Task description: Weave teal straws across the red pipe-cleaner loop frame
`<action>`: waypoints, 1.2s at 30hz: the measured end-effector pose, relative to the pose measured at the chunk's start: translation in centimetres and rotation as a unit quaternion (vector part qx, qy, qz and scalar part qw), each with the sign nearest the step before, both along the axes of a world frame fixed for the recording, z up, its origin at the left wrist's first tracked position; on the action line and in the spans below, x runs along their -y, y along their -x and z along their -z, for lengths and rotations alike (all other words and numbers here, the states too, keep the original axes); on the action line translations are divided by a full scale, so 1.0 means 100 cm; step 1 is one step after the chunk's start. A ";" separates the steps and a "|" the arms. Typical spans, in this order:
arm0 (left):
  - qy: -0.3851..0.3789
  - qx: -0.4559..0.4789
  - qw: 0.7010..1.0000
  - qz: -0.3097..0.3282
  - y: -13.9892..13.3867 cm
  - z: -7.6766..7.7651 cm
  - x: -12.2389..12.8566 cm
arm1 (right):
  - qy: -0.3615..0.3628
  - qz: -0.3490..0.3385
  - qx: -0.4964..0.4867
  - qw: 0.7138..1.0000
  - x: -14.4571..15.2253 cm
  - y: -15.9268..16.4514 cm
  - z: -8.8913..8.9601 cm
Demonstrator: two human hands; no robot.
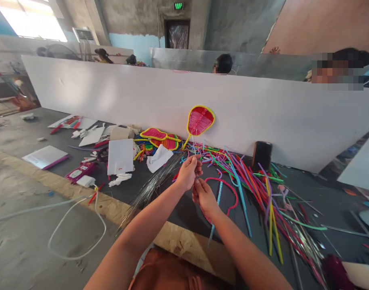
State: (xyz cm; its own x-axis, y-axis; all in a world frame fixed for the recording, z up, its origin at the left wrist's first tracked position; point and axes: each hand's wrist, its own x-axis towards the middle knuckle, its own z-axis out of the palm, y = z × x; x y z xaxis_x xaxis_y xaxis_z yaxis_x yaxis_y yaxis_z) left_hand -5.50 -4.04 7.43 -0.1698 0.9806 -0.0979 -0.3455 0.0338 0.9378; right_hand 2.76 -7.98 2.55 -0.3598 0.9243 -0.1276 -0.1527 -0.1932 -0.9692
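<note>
My left hand is closed in a pinch, with a thin pale strand rising from its fingertips. Just below and to the right, my right hand is closed too; whatever lies between its fingers is too small to make out. Beside and partly behind the right hand is a large pink pipe-cleaner loop, with a light blue pipe cleaner lying across it. Beyond the hands, a pink fan-shaped piece with a yellow rim leans against the white board.
Loose pipe cleaners spread rightward, near an upright phone. Thin metal wires lie left of my hands. Farther left are yellow-edged pink pieces, a white box and a white cable. People sit behind the board.
</note>
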 end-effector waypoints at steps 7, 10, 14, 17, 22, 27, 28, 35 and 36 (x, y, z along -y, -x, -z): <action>0.042 -0.338 0.940 0.010 0.080 -0.021 -0.010 | -0.148 -0.103 0.159 0.971 0.022 -0.033 0.002; 0.073 -0.495 0.866 -0.006 0.119 -0.020 -0.009 | -0.169 -0.116 0.212 0.956 0.029 -0.058 0.001; 0.132 -0.641 0.756 0.014 0.138 0.005 0.008 | -0.249 -0.066 0.300 0.918 0.028 -0.095 0.005; 0.148 -0.710 0.687 0.038 0.136 0.021 0.018 | -0.315 0.004 0.398 0.862 0.023 -0.123 0.016; 0.110 -0.790 0.602 0.030 0.120 0.004 0.021 | -0.367 0.005 0.488 0.792 0.024 -0.144 0.035; -0.032 -0.807 0.586 0.067 0.075 -0.005 0.029 | -0.392 -0.039 0.504 0.769 0.025 -0.140 0.040; -0.054 -0.791 0.602 0.089 0.064 0.000 0.032 | -0.396 -0.050 0.500 0.769 0.025 -0.139 0.040; -0.076 -0.704 0.682 0.184 0.017 0.047 0.060 | -0.368 -0.014 0.405 0.837 0.030 -0.150 0.029; -0.075 -0.702 0.686 0.177 0.013 0.050 0.064 | -0.334 0.042 0.401 0.852 0.032 -0.154 0.028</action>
